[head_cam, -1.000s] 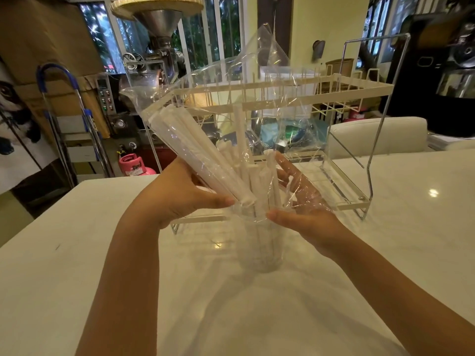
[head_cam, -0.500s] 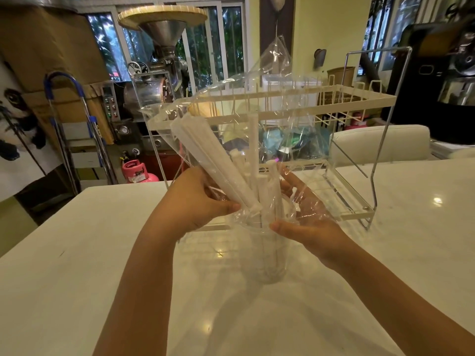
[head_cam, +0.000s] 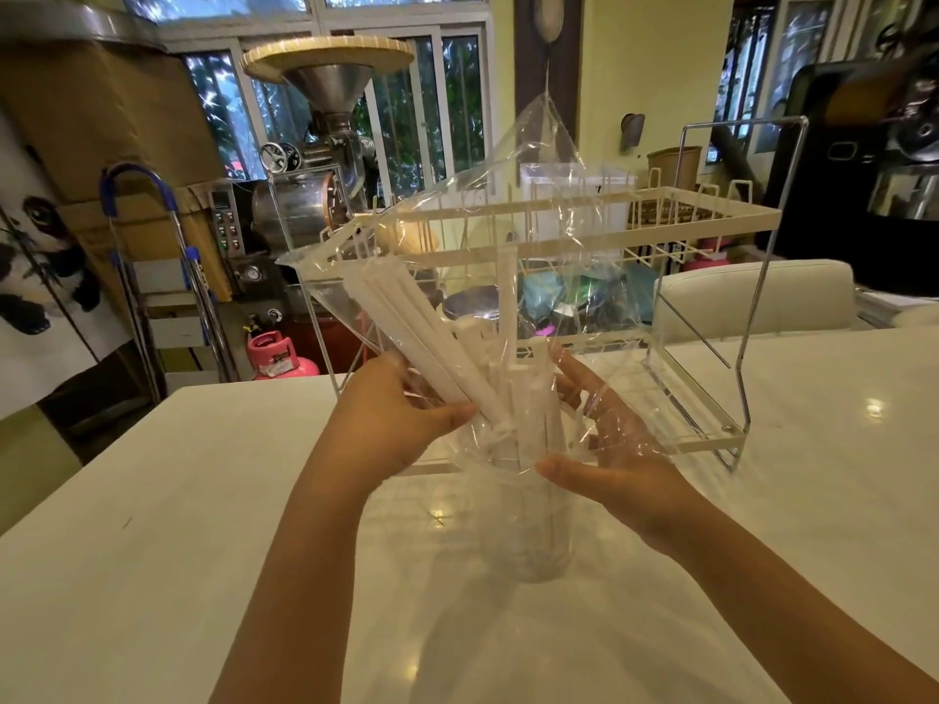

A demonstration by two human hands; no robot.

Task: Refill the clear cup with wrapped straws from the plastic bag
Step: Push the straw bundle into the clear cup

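A clear plastic bag [head_cam: 538,205] is held upside down over a clear cup [head_cam: 533,530] that stands on the white table. Several white wrapped straws [head_cam: 421,327] lie slanted inside the bag, their lower ends at the cup's mouth, and some stand upright in the cup. My left hand [head_cam: 391,424] grips the bag and the slanted straw bundle from the left. On the right, my right hand [head_cam: 609,449] holds the bag's edge at the cup's rim, fingers partly behind the film.
A white two-tier wire dish rack [head_cam: 686,226] stands on the table [head_cam: 152,551] just behind the cup. A white chair back [head_cam: 752,302] is beyond the table on the right. Machines, a pink gas cylinder [head_cam: 277,355] and a blue-handled trolley stand on the floor at the left.
The straws in the bag have slid down toward the cup. Both hands keep the same grip, and the view has tilted so everything sits lower in frame.
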